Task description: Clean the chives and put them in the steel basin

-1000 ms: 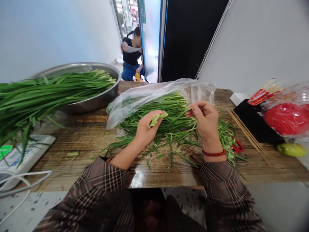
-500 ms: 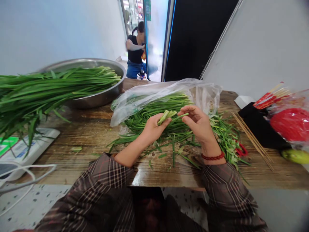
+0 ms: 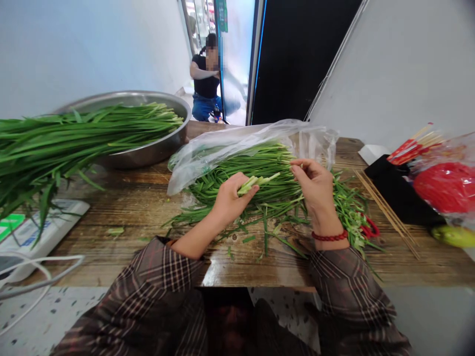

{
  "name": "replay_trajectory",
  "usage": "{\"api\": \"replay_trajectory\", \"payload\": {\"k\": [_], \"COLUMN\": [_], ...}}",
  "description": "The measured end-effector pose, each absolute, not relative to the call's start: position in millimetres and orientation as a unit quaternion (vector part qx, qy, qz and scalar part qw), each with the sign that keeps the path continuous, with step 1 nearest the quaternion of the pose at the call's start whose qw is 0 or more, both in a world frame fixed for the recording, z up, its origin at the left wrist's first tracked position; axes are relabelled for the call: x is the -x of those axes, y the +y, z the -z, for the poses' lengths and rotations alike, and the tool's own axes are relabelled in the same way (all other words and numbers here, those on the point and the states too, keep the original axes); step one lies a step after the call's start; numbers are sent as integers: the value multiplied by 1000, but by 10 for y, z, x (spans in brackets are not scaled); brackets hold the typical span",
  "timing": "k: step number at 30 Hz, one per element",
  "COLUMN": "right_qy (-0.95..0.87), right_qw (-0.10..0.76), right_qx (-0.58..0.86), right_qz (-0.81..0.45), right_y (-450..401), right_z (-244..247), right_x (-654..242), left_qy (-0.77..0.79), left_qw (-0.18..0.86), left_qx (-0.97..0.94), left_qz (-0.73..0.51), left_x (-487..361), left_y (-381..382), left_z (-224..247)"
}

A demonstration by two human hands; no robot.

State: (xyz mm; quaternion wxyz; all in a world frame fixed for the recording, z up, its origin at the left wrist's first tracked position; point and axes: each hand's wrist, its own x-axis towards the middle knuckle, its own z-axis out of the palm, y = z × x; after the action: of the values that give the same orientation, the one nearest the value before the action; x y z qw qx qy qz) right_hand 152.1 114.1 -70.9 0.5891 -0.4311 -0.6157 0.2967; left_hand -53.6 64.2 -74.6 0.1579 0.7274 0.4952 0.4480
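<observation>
My left hand (image 3: 232,195) is closed round a small bunch of garlic chives (image 3: 256,184), their pale cut ends pointing up and to the right. To the right of it, my right hand (image 3: 314,185) has thumb and forefinger pinched together at the stem ends of the pile; what they hold, if anything, is too small to make out. Under both hands lies a large pile of garlic chives (image 3: 252,160), partly inside a clear plastic bag (image 3: 237,136). Loose trimmings (image 3: 349,207) lie heaped beside my right wrist, with red scissor-like handles (image 3: 371,227) showing among them.
A steel basin (image 3: 148,153) full of long chives stands at the left, leaves hanging over a white scale (image 3: 55,222) with cables. At the right are wooden skewers (image 3: 389,212), a black box (image 3: 401,193) and a red bundle in plastic (image 3: 445,185). A person (image 3: 206,79) crouches beyond the table.
My right hand has moved right, away from the bunch in my left hand, and its fingers have come together. My left hand has shifted slightly left and down, still holding the chives.
</observation>
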Motion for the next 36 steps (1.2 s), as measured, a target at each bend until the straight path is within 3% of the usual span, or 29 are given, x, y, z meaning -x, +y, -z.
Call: {"api": "replay_trajectory", "payload": {"k": [9, 16, 21, 29, 36], "right_qy": [-654, -701, -672, -745, -740], "right_qw": [504, 492, 552, 514, 485], "right_qx": [314, 329, 389, 320, 319], "right_qz": [-468, -397, -304, -279, -339], "right_y": [1015, 1027, 1146, 1069, 1047], "right_z": [751, 771, 731, 583, 718], "right_x": [-1249, -1271, -1494, -1567, -1321], "left_qy": [484, 487, 493, 496, 465], "left_qw": [79, 83, 86, 141, 128], "left_qx": [-744, -750, -744, -738, -770], "left_qz": [-454, -439, -443, -435, -418], "left_x": [552, 554, 580, 588, 594], "left_y": [614, 615, 617, 630, 659], "left_z": [805, 808, 773, 738, 800]}}
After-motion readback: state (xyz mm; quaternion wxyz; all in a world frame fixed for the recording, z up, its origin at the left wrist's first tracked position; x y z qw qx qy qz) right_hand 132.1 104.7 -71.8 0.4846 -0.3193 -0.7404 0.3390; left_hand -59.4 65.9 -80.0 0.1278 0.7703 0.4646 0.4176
